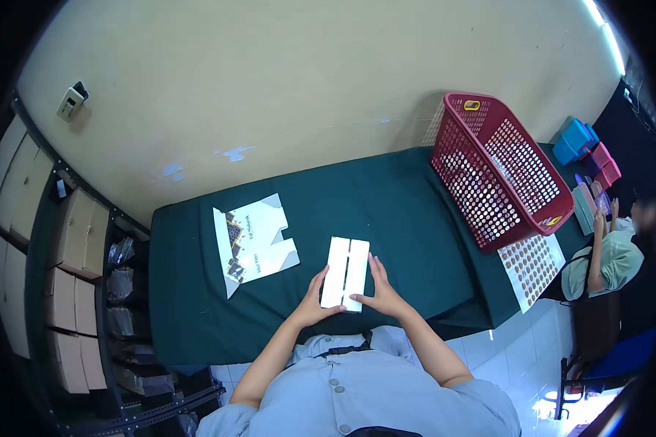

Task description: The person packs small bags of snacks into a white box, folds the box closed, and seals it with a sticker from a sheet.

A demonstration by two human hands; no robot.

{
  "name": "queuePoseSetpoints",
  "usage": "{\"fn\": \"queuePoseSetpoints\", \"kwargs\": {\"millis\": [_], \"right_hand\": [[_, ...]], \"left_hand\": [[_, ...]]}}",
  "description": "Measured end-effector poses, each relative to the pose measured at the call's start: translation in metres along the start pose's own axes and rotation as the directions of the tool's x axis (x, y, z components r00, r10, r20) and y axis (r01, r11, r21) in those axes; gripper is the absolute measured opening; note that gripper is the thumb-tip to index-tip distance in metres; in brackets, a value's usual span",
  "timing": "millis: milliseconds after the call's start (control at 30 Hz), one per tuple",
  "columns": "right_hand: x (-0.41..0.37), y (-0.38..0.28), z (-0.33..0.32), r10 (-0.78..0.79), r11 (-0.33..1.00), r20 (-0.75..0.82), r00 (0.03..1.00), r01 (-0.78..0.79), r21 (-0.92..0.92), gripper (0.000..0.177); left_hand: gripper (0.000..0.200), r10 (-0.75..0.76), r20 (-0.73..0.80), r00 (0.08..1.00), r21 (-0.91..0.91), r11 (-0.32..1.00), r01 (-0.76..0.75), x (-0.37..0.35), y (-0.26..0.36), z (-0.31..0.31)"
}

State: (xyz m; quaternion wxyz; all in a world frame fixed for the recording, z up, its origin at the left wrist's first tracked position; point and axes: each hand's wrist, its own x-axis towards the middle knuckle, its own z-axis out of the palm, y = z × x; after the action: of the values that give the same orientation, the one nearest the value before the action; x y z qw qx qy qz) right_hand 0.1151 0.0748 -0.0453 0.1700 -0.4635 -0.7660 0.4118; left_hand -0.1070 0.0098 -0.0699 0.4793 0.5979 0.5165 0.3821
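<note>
A small white cardboard box (356, 277) lies near the front edge of the green-covered table, a dark slit running lengthwise between its two top panels. My left hand (316, 300) grips its left side, with the thumb along the near edge. On the opposite side my right hand (384, 293) holds the box, its thumb resting on the top near the front corner. To the left of my hands a flat white printed card sheet (259, 237) with cut-out edges and a dark gold pattern lies unfolded.
A dark red plastic basket (488, 178) stands at the table's right end. Below it a sheet of round brown stickers (532, 269) hangs over the edge. Another person (612, 258) sits at the far right beside blue and pink containers (576, 142). Shelves with cardboard boxes (73, 298) line the left.
</note>
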Motion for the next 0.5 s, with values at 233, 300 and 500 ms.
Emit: {"fn": "queuePoseSetpoints", "kwargs": {"millis": [233, 300, 500], "right_hand": [[0.016, 0.01, -0.007, 0.138, 0.902, -0.083, 0.987, -0.091, 0.422, 0.107], [0.022, 0.019, -0.01, 0.12, 0.92, -0.224, 0.967, -0.024, 0.391, 0.093], [0.023, 0.034, -0.029, 0.09, 0.93, -0.228, 0.97, 0.0, 0.368, 0.07]], "left_hand": [[0.113, 0.085, -0.063, 0.994, 0.074, 0.994, -0.08, 0.013, -0.005, 0.02], [0.113, 0.061, -0.054, 0.997, 0.085, 0.995, -0.056, 0.019, 0.002, 0.028], [0.095, 0.081, -0.148, 0.986, 0.311, 0.95, -0.031, 0.021, 0.002, 0.051]]}}
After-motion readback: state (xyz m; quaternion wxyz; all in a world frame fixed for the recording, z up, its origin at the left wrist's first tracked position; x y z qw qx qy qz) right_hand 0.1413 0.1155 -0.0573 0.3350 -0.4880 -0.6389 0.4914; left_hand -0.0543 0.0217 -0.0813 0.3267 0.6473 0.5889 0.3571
